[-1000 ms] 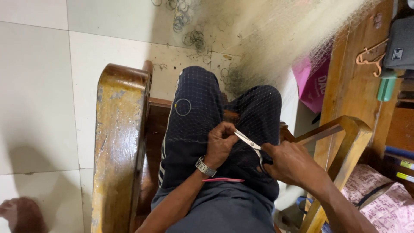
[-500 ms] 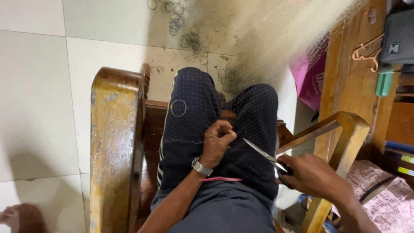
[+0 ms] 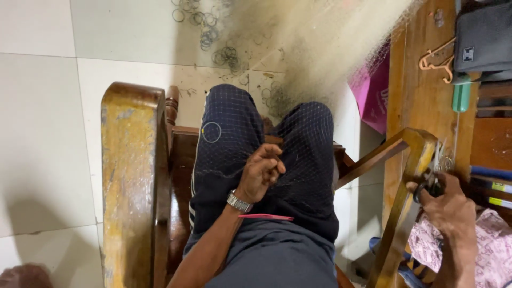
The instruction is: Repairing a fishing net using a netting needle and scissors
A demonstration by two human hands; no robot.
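Seated person, view straight down onto lap and wooden chair.

Left hand (image 3: 262, 169): rests on the lap between the thighs, fingers curled together and pinched on the fine fishing net (image 3: 250, 138) that drapes over both dark trouser legs. A metal wristwatch (image 3: 239, 202) sits on that wrist. A small white ring (image 3: 212, 132) lies on the net over the left thigh, far of the hand.

Right hand (image 3: 447, 205): out at the right, past the chair's right armrest (image 3: 413, 160), well apart from the left hand. Fingers are closed around the dark handles of a pair of scissors (image 3: 433, 176); blades point up toward the far side, too blurred to tell if they are apart.

Net: runs from the lap up to the far right as a pale bunched mass (image 3: 330, 42) over the tiled floor (image 3: 37, 122), where loose rings (image 3: 213, 32) lie scattered.

Other: left armrest (image 3: 130, 176) worn and yellowish; thin pink stick (image 3: 265, 217) across the shirt just near of the left wrist; pink bag (image 3: 373, 93) at right; patterned pink cloth (image 3: 490, 250) beside the right forearm.
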